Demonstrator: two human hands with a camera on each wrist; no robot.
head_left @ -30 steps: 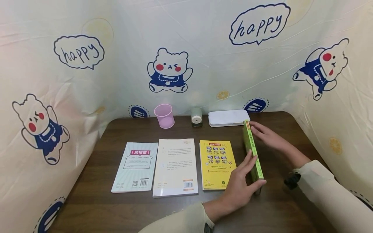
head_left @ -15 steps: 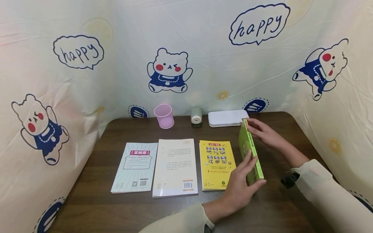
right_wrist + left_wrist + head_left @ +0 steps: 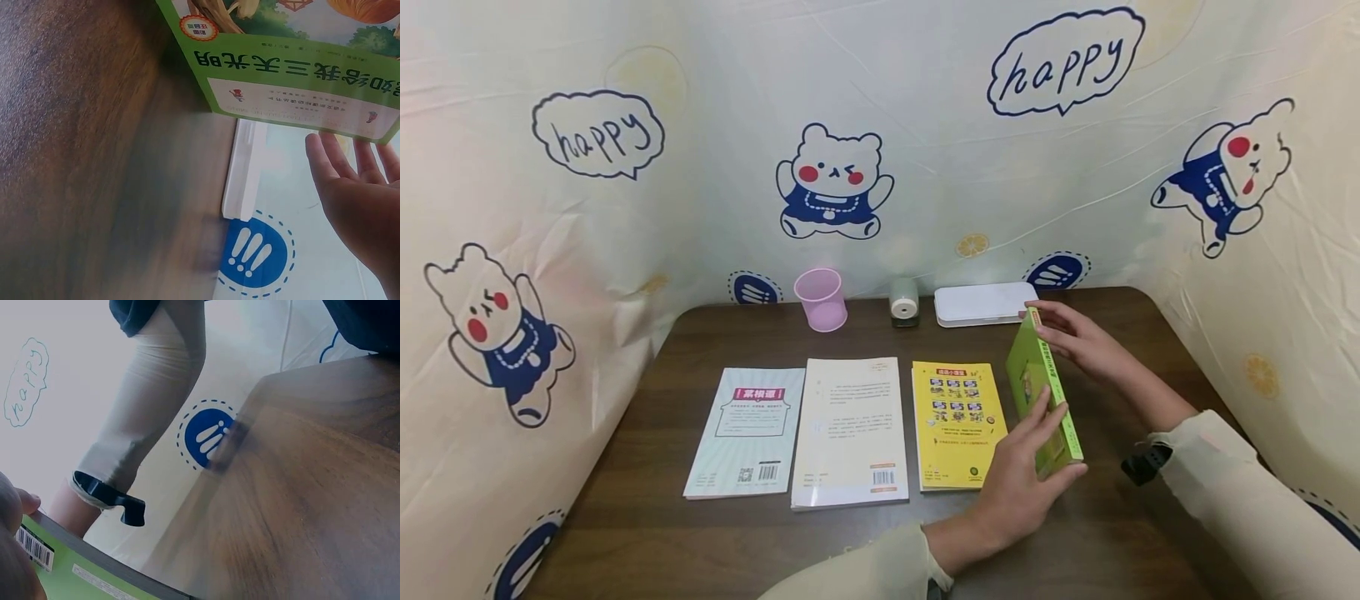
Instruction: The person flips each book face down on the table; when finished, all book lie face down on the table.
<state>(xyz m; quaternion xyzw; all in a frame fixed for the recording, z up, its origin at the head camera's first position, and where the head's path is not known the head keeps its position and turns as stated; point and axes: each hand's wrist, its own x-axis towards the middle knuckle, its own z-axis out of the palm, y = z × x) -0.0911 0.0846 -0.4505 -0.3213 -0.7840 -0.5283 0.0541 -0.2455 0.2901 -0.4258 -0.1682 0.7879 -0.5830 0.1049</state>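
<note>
A green book (image 3: pixel 1028 367) stands on its long edge, spine upward and tilted, at the right of the head view. My left hand (image 3: pixel 1011 492) holds its near end, fingers across the spine and thumb at the near corner. At the far end, my right hand (image 3: pixel 1082 342) holds the book's end with its fingers. In the right wrist view, the illustrated cover (image 3: pixel 281 69) appears upside down, with right-hand fingertips (image 3: pixel 315 147) at its edge. The left wrist view catches a barcode (image 3: pixel 34 549) on the green back. Whether the book's lower edge touches the table is hidden.
Left of it lie a yellow book (image 3: pixel 961 429), a cream book (image 3: pixel 852 433) and a pale blue book (image 3: pixel 745 433), all flat on the brown table (image 3: pixel 700 542). Along the back stand a pink cup (image 3: pixel 822 302), a small green sharpener-like object (image 3: pixel 904 302) and a white case (image 3: pixel 985 304).
The green book has tilted so that more of its left-facing cover shows. Its far end has shifted slightly left, and my right hand has followed. The left hand stays nearly in place.
</note>
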